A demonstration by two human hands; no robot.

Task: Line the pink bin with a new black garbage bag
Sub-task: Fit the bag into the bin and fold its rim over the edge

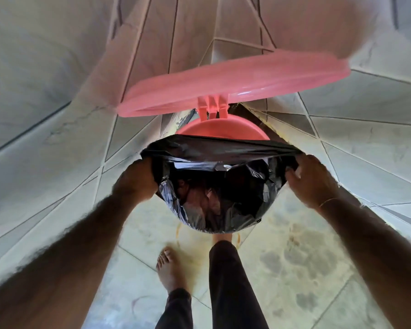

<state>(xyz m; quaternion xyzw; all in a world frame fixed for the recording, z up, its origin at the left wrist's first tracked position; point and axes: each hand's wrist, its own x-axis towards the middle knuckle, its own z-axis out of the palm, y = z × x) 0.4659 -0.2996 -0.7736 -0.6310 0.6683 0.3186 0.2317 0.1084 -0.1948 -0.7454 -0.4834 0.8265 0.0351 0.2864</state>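
My left hand (134,180) is closed on the left edge of the black garbage bag (214,186), fingers tucked into the plastic so I cannot see them, and my right hand (312,180) pinches the right edge with the thumb on top and the fingers curled under the film. Between my hands the bag's mouth is stretched wide, its far edge pulled taut in a dark band straight across from one hand to the other. The near edge, closer to me than my hands, is already folded over the rim and wraps it in a smooth curve. Inside, the plastic hangs slack and wrinkled, with pale shapes showing dimly through it. Just beyond the taut far edge, the pink bin (223,128) shows its back rim bare, not yet covered. Its lid (233,84) stands tipped up past that, hinged at the middle and spreading wider than both my hands. Tiled walls (45,115) close in on the left and right beyond each hand, meeting behind the bin, so it sits in a corner with little room at the sides. Below my hands the tiled floor (294,257) lies open, with my left foot (170,269) bare on it and my right leg (226,281) close against the bin's near side.
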